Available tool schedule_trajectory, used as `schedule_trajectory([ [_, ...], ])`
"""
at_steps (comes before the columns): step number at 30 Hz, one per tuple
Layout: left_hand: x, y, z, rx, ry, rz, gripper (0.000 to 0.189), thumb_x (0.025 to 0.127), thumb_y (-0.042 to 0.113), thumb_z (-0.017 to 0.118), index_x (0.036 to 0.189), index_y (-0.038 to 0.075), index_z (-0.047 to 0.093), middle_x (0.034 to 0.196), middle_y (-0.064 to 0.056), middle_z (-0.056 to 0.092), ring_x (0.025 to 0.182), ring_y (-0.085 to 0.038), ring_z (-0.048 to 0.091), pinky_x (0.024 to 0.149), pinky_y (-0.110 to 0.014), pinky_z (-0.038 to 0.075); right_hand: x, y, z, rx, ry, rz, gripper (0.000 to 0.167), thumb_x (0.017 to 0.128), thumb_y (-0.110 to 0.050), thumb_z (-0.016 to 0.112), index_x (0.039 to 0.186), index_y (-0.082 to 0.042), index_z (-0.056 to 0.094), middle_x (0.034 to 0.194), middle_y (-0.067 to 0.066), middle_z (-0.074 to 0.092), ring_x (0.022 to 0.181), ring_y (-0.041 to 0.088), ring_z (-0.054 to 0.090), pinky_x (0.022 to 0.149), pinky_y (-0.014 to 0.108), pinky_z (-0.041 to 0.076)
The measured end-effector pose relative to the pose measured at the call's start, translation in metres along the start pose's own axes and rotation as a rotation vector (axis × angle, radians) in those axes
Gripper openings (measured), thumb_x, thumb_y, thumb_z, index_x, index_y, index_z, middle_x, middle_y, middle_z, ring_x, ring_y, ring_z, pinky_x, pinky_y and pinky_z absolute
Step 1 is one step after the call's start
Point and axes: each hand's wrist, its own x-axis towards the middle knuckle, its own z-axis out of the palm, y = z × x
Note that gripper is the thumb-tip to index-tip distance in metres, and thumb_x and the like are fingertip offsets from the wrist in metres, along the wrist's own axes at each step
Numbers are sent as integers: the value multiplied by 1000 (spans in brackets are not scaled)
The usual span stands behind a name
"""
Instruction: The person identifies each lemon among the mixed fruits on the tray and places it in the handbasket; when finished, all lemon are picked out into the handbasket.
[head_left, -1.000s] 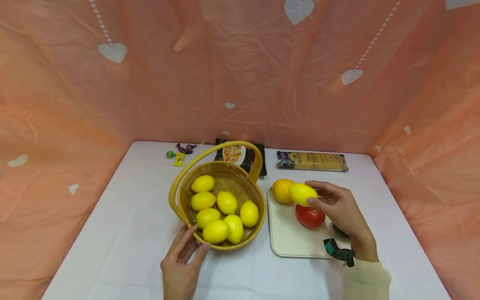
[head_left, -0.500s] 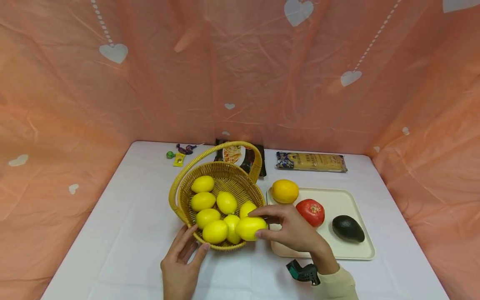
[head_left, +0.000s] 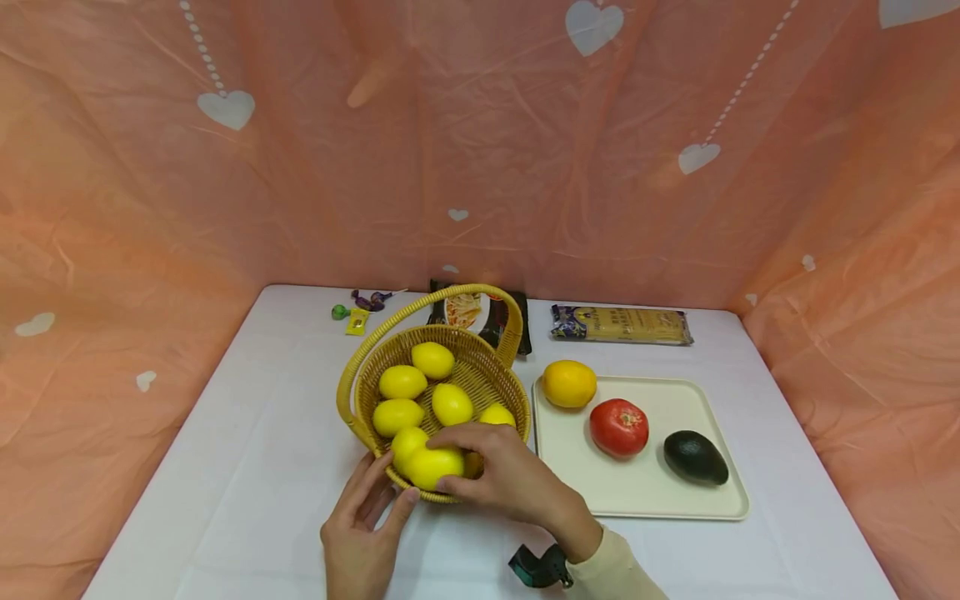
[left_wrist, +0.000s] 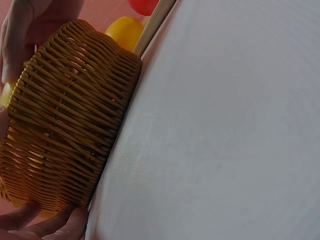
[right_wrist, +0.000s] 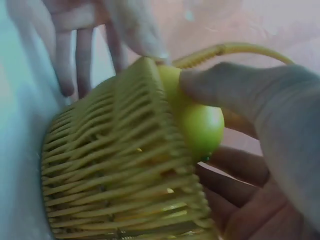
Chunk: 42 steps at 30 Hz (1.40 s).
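My right hand (head_left: pixel 504 477) pinches a yellow lemon (head_left: pixel 437 468) at the near side of a round wicker basket (head_left: pixel 487 371). In the right wrist view the thumb presses this lemon (right_wrist: pixel 200 127) just inside the rim. Several other lemons (head_left: pixel 402 382) lie in the basket, and the right hand partly covers those at the near right. My left hand (head_left: pixel 363 521) rests against the basket's near-left outside, its index fingertip and thumb tip right at the rim. In the left wrist view its fingers (left_wrist: pixel 50 225) touch the basket's woven wall (left_wrist: pixel 75 120).
Right of the basket is a cream tray (head_left: pixel 675 500) with an orange-yellow fruit (head_left: pixel 569 384), a red pomegranate (head_left: pixel 619 428) and a dark avocado (head_left: pixel 696 457). Behind stand a dark food packet (head_left: pixel 517 321), a noodle pack (head_left: pixel 622 325) and small candies (head_left: pixel 358 321). The basket's tall handle (head_left: pixel 427 308) arches above it.
The right hand has carried the lemon leftward from over the tray to the basket's near side. Several lemons on the basket's left have shifted toward the back. The left hand stays put.
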Motion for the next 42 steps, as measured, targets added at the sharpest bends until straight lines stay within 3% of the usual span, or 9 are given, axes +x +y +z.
schedule_trajectory([
  [5, 0, 0, 2, -8, 1, 3, 54, 90, 3, 90, 141, 11, 75, 161, -25, 53, 121, 2, 67, 100, -19, 62, 2, -3, -5, -86, -51, 2, 36, 98, -19, 85, 133, -16, 77, 133, -5, 77, 120, 10, 70, 110, 31, 62],
  [10, 1, 1, 3, 2, -5, -4, 55, 90, 3, 90, 142, 12, 74, 162, -24, 53, 129, -16, 68, 101, -18, 61, -6, 0, -21, -198, -74, 62, 35, 98, -21, 85, 132, -15, 79, 133, -3, 77, 125, 15, 70, 115, 39, 60],
  [14, 1, 1, 4, 5, -8, -23, 56, 90, 2, 90, 142, 11, 74, 164, -24, 51, 133, -24, 66, 102, -17, 60, -16, 9, -34, -195, 0, 116, 36, 99, -27, 85, 132, -15, 78, 131, -2, 78, 123, 18, 71, 112, 44, 62],
  [20, 1, 5, -1, -6, -13, 14, 48, 93, 1, 87, 139, 8, 76, 160, -19, 55, 125, 0, 68, 102, -19, 61, -39, 27, -58, -174, 205, 74, 33, 99, -25, 85, 130, -15, 80, 127, -5, 80, 120, 20, 75, 107, 47, 66],
  [24, 12, 16, -17, 0, 46, 218, 33, 94, -13, 79, 126, -3, 79, 145, -12, 68, 124, -3, 70, 103, -19, 62, -59, 38, -86, -245, 371, 114, 30, 96, -18, 88, 125, -15, 82, 127, -4, 81, 121, 23, 75, 105, 51, 66],
  [28, 49, 41, -45, 96, 83, 511, 28, 90, -19, 75, 115, -8, 80, 131, -10, 77, 124, -6, 71, 108, -15, 59, -75, 40, -120, -353, 515, 145, 33, 94, -14, 89, 126, -14, 81, 128, 2, 80, 124, 29, 74, 114, 42, 62],
  [34, 115, 130, -80, 321, 217, 931, 22, 91, 10, 79, 107, -3, 85, 112, -27, 80, 119, 7, 69, 109, -7, 50, -80, 21, -178, -556, 707, -18, 46, 91, -17, 86, 134, -6, 77, 135, 15, 77, 126, 39, 70, 117, 3, 36],
  [39, 143, 201, -90, 433, 363, 1087, 45, 96, 40, 72, 115, 2, 85, 119, -27, 79, 112, -40, 76, 107, -7, 48, -72, -9, -217, -669, 899, -106, 68, 101, -58, 68, 139, -2, 74, 143, 20, 72, 132, 46, 66, 125, 20, 42],
  [42, 151, 222, -94, 575, 364, 1111, 60, 99, 52, 62, 130, 4, 79, 137, -26, 72, 120, -60, 65, 117, -29, 51, -68, -18, -228, -724, 982, -118, 85, 101, -72, 60, 143, 0, 69, 148, 25, 66, 137, 52, 60, 129, 42, 45],
])
